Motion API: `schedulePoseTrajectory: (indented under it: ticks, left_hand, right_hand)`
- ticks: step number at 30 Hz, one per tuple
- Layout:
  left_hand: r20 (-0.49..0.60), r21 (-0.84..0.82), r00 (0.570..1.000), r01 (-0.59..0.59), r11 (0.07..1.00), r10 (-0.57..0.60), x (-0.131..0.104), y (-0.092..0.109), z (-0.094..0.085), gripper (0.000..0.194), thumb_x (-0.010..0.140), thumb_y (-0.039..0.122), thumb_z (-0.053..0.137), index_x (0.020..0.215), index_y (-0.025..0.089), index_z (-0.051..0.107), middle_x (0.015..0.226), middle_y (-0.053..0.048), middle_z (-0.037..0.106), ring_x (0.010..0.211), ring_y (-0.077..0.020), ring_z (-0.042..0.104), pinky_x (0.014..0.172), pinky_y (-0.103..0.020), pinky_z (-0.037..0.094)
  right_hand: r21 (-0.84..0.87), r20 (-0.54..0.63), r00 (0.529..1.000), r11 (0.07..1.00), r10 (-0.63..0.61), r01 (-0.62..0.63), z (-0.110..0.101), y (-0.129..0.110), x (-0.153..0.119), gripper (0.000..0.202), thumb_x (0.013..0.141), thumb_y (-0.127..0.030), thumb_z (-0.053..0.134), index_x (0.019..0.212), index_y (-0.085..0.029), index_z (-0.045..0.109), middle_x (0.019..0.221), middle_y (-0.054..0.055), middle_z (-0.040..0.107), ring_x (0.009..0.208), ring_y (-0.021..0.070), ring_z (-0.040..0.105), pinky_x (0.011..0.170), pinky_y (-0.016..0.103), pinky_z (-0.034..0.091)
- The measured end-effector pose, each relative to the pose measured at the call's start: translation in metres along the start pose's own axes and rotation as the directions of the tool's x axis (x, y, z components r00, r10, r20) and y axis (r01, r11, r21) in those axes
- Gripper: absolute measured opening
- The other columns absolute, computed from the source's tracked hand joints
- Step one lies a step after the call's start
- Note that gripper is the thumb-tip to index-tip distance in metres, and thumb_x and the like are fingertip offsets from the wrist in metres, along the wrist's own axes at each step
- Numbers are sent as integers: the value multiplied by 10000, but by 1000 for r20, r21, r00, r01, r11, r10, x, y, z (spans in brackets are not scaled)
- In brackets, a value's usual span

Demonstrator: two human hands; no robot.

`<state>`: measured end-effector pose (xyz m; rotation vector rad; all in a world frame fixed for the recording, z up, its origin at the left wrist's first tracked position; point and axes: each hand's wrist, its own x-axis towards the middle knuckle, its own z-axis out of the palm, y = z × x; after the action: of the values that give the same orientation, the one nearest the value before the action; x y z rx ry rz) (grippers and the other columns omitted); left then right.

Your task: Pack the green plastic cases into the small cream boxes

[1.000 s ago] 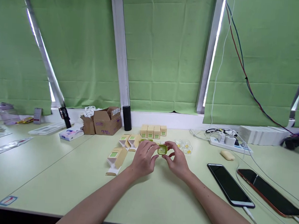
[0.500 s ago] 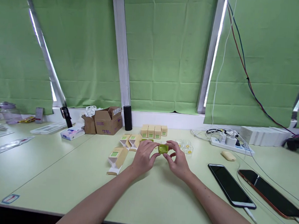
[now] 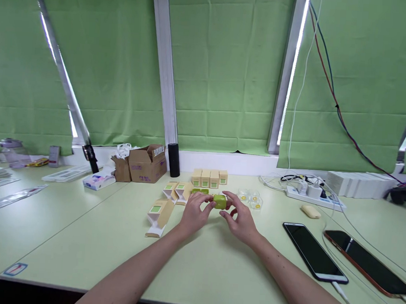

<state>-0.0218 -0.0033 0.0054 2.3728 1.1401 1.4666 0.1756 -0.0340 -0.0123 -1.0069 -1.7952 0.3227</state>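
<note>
Between my fingertips is a small glossy green cup (image 3: 219, 202), raised over the table and turned so that its outer side faces me. My left hand (image 3: 196, 212) pinches it at the left, thumb below and fingers above. Curled about the cup's right end are the fingers of my right hand (image 3: 240, 217); its thumb sits a little lower, and I cannot tell whether it touches. Just behind my left hand lie more green pieces (image 3: 200, 190). Opened cardboard boxes (image 3: 160, 214) with green labels lie to the left. Clear round cups with yellow centres (image 3: 255, 199) stand to the right.
Several closed small boxes (image 3: 210, 178) stand in a row at the back. Beyond them are a black cylinder (image 3: 173, 160) and a brown carton (image 3: 148, 164). Two phones (image 3: 314, 251) with cables lie at the right, near a power strip (image 3: 314, 199) and a cream case (image 3: 310, 211).
The green cup has been turned from its open hollow facing me to its outer side facing me, and shifted slightly left. My right thumb has moved away from its lower edge.
</note>
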Motion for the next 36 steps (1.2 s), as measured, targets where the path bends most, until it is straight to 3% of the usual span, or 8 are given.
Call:
schedulePoseTrajectory:
  ticks: [9,15,23,31,36]
  left_hand:
    - [53,19,995,86,996,-87,0,0,0,299,989,426,562,896,211,748,880,-57,751,900,-231,662,864,-398,487]
    - [112,8,993,24,1000,-25,0,2,-3,410,1055,370,408,786,215,676,817,-23,732,833,-199,650,856,-369,448]
    - [224,74,974,-46,996,28,-3,5,-6,276,1031,282,434,883,217,656,868,-32,741,835,-202,632,832,-364,425]
    - [275,107,956,-139,984,105,-2,7,-9,204,991,220,506,857,210,660,835,-43,714,831,-209,609,828,-373,418]
    - [172,138,969,-200,970,175,-3,4,-6,69,945,217,617,889,200,653,879,-52,690,885,-227,579,794,-376,447]
  right_hand:
    - [13,29,999,999,37,-37,1,2,2,433,916,-300,590,1346,-299,541,883,5,656,796,175,643,700,303,571]
    - [68,37,997,996,61,-64,0,0,3,429,909,-340,592,1329,-281,524,974,35,672,897,196,645,683,293,571]
    - [273,44,995,957,86,-94,1,-5,4,354,924,-385,595,1246,-254,525,1170,78,649,1056,211,630,726,304,601]
    - [561,76,982,806,174,-186,7,7,6,422,847,-510,708,1143,-245,565,1115,80,663,1077,247,626,653,326,630]
    - [665,143,966,702,217,-257,5,3,7,486,788,-522,790,1122,-233,589,1077,76,693,995,231,666,665,320,625]
